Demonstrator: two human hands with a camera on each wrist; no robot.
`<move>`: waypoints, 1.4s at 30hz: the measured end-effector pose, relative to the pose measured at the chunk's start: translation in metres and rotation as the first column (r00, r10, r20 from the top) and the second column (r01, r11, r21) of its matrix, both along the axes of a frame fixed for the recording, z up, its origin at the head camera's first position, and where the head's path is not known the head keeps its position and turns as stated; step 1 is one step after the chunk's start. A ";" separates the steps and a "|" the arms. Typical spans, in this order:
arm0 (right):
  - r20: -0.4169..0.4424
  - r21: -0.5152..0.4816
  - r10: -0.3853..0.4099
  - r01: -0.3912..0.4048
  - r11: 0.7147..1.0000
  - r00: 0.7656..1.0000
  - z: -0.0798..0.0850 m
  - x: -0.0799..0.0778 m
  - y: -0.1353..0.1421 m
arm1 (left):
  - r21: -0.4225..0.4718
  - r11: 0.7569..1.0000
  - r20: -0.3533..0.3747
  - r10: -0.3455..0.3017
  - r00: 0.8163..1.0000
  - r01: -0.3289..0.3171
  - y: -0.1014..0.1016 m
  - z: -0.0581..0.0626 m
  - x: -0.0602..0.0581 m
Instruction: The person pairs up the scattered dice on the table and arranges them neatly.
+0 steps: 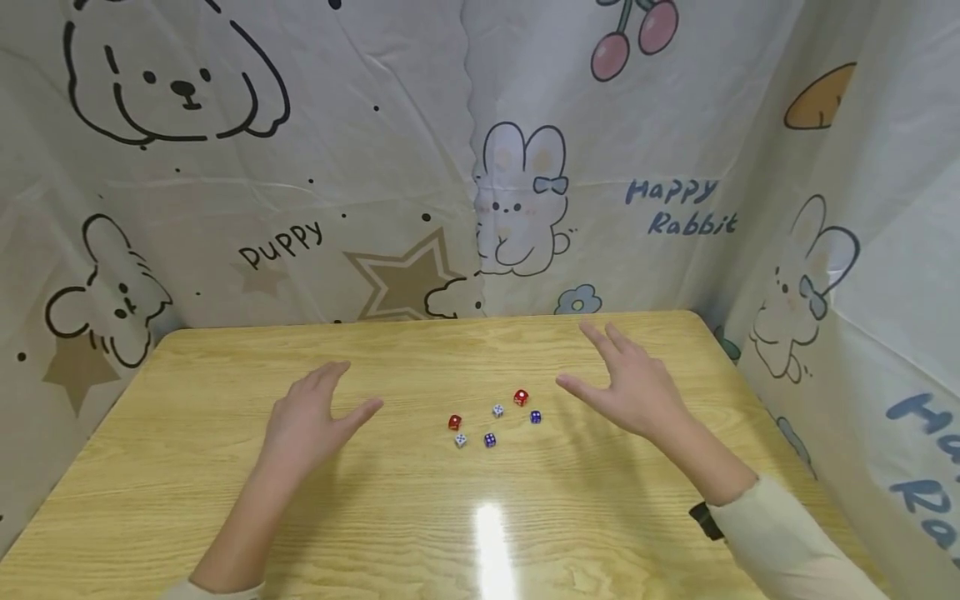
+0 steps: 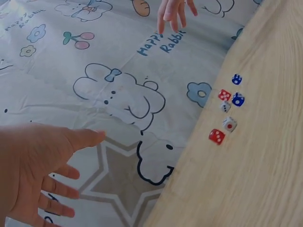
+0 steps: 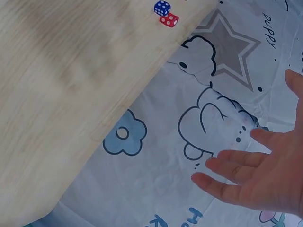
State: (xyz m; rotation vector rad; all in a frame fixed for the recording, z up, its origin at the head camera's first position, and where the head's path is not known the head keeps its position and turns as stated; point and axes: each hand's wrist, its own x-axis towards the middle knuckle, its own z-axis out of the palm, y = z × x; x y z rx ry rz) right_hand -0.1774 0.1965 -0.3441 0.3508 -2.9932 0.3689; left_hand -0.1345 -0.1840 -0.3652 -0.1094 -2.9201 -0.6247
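Several small dice lie loosely grouped on the wooden table in the head view: a red die (image 1: 454,422) and a white die (image 1: 461,440) at the left, a blue die (image 1: 490,440) in front, another white die (image 1: 498,411) mid-group, and a second red die (image 1: 521,397) and second blue die (image 1: 536,417) at the right. To their left, my left hand (image 1: 307,421) is held above the table, thumb spread from the fingers, holding nothing. My right hand (image 1: 630,383) hovers on the other side, nearest the right blue die, its fingers extended and its palm bare.
The pale wooden table (image 1: 390,517) has its far edge against a hanging cloth (image 1: 360,167) printed with cartoon animals. Another stretch of this cloth hangs along the right side. A bright light reflection (image 1: 493,550) shows on the near tabletop.
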 end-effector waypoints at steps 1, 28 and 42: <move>0.001 -0.014 0.007 -0.007 1.000 1.000 -0.001 0.000 0.000 | 0.016 1.000 -0.002 -0.006 1.000 0.006 0.001 -0.001 0.000; 0.048 -0.234 0.086 -0.073 0.970 0.995 -0.038 0.014 -0.009 | 0.188 0.976 0.002 -0.114 0.993 0.112 0.044 -0.045 0.003; 0.090 -0.304 0.130 -0.097 0.948 0.987 -0.056 0.024 -0.021 | 0.184 0.975 -0.001 -0.124 0.992 0.122 0.064 -0.060 0.005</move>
